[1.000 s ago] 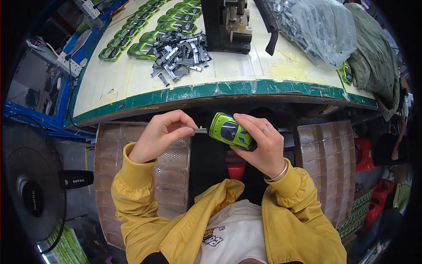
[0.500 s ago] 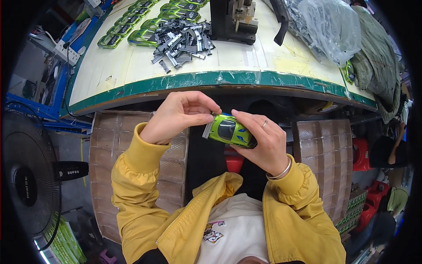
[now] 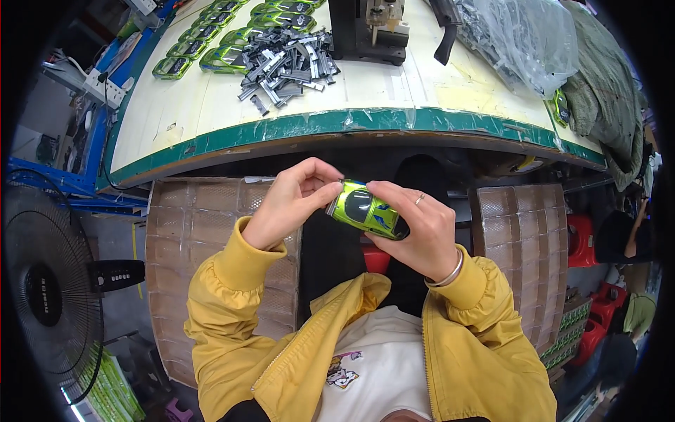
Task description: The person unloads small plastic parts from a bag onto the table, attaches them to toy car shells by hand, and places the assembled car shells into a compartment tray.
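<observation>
A shiny green toy car body [image 3: 358, 207] with dark windows and blue markings is held above my lap, in front of the table edge. My right hand [image 3: 423, 226] wraps its fingers and thumb around the car's right end. At the left end, a grey plastic strip [image 3: 331, 207] lies against the body. My left hand [image 3: 295, 200] is closed there, thumb and forefinger pinching at the strip; the fingertips partly cover it, and whether it is seated in the body I cannot tell.
On the table [image 3: 394, 95] lie a pile of grey strips [image 3: 285, 67] and rows of green car bodies [image 3: 188, 49]. A black bench press [image 3: 369, 35] and clear plastic bag [image 3: 524, 42] stand behind. Divided trays [image 3: 218, 281] flank my legs; a fan [image 3: 49, 288] stands left.
My left hand and forearm have shifted slightly right and down. The grey strip, which stuck out below the car's left end, now lies closer along it. The right hand keeps its hold.
</observation>
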Demonstrator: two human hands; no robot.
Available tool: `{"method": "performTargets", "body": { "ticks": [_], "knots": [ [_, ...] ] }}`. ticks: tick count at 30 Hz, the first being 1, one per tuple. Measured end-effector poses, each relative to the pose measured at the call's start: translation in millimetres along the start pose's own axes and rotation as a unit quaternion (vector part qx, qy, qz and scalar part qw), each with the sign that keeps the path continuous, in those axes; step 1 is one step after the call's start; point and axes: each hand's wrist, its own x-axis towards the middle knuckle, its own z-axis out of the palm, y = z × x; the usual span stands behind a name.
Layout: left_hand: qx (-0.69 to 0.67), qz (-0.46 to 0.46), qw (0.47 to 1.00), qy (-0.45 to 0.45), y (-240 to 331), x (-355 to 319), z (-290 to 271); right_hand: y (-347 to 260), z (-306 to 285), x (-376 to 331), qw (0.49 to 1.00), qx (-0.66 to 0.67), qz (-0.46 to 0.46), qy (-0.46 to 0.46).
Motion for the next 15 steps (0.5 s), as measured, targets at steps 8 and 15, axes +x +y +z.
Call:
{"method": "performTargets", "body": {
  "ticks": [8, 15],
  "knots": [
    [0.041, 0.060, 0.997, 0.018, -17.0, -4.1, 0.3, -4.0, 1.9, 3.2, 1.000, -0.012, 0.008, -0.009],
    [0.016, 0.031, 0.999, -0.018, -15.5, -0.9, -1.2, -4.1, -0.2, 2.4, 0.999, -0.043, 0.001, -0.018]
  ]
}}
